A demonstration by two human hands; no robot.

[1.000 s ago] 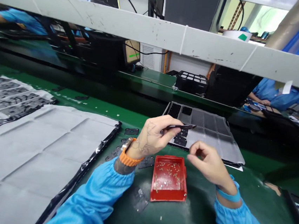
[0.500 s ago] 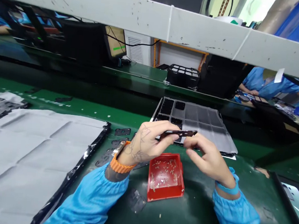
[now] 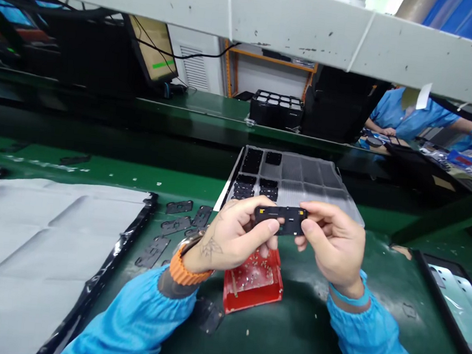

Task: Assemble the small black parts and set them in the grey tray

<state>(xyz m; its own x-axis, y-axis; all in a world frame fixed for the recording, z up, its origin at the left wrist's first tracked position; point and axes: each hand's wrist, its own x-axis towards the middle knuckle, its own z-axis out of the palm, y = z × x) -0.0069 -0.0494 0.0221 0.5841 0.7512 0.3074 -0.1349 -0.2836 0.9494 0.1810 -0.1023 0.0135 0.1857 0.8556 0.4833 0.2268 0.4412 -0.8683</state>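
Observation:
A small black plastic plate (image 3: 288, 221) with cut-outs and two yellow patches is held up between both hands, its broad face toward me. My left hand (image 3: 237, 230) pinches its left end between thumb and fingers. At the right end, my right hand (image 3: 332, 239) grips it with thumb and forefinger. Beneath them stands a red bin (image 3: 252, 295) with many tiny light pieces in it, partly covered by my left fingers. Several similar black plates (image 3: 176, 225) lie loose left of my left wrist.
Behind the hands lies a grey compartment tray (image 3: 303, 172) with black parts in some cells. A large white-lined tray (image 3: 46, 236) fills the left. A black tray (image 3: 453, 298) is at the right edge. A shelf beam (image 3: 293, 21) crosses above; a co-worker (image 3: 409, 113) sits beyond.
The black plate has turned from edge-on to face me. My right hand has closed onto its right end. The camera view has shifted slightly.

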